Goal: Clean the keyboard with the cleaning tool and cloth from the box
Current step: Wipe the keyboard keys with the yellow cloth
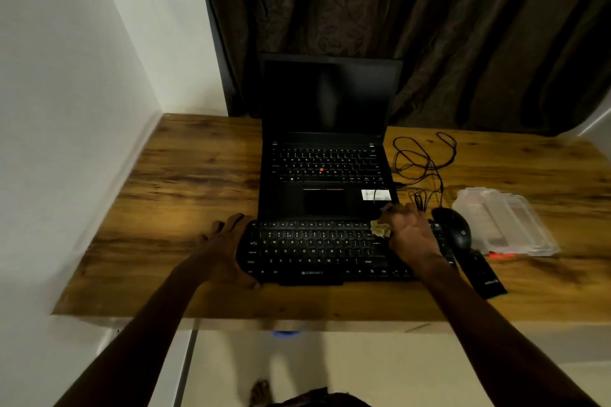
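Right hand [410,233] presses cloth [381,229] onto keyboard [317,251]; left hand [228,248] steadies it.

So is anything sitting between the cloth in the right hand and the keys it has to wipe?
Nothing visible. The right hand presses the crumpled cloth against the upper right keys of the keyboard. The left hand rests at its left edge, and the mouse lies off to the right.

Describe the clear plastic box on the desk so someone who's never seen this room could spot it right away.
Start at the open black laptop in the middle of the wooden desk and look right, past the tangle of black cable. The clear plastic box lies flat just right of the black mouse. It is the only see-through thing there; everything beside it is black.
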`<state>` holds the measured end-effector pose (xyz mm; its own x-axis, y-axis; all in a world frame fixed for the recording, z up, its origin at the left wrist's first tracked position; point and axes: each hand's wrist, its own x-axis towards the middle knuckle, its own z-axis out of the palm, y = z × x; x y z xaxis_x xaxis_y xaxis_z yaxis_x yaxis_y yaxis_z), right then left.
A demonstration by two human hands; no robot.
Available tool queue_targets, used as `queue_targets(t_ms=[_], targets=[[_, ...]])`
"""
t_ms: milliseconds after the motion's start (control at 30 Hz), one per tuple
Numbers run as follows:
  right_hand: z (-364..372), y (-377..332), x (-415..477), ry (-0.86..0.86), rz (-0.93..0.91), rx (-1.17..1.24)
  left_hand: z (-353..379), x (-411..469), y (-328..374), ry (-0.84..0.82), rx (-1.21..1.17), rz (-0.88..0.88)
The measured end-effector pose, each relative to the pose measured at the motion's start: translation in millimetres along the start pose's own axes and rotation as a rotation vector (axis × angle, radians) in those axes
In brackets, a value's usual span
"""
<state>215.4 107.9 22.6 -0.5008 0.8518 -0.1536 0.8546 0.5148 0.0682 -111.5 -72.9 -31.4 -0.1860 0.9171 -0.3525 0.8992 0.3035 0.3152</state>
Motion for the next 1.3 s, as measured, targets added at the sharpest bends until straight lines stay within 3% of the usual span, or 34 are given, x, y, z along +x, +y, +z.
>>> queue_targets(t_ms=[300,567,733,933,1067,1300], targets=[[3.3,-21.9,-1.6,0.048,-0.119,0.166,-0.1,-0.4,-1.0,-0.005,-0.005,-0.01],[0.3,-18.4,-2.6,0.029,-0.095,0.02,2.2,1.8,-4.0,-0.003,0.003,-0.001],[5.7,-32.5,-1.7,-0.005,-0.074,0.102,2.1,2.2,-4.0,0.008,0.003,0.003],[5.9,-13.8,-2.2,-0.051,-0.054,0.024,2.3,0.7,-2.7,0.011,0.009,-0.002],[10.7,-29.4,0.5,-0.022,-0.16,-0.012,1.6,0.6,-1.0,0.01,0.002,-0.007],[11.5,-22.7,0.7,0.02,-0.157,0.125,2.6,0.9,-2.8,0.013,-0.014,-0.005]])
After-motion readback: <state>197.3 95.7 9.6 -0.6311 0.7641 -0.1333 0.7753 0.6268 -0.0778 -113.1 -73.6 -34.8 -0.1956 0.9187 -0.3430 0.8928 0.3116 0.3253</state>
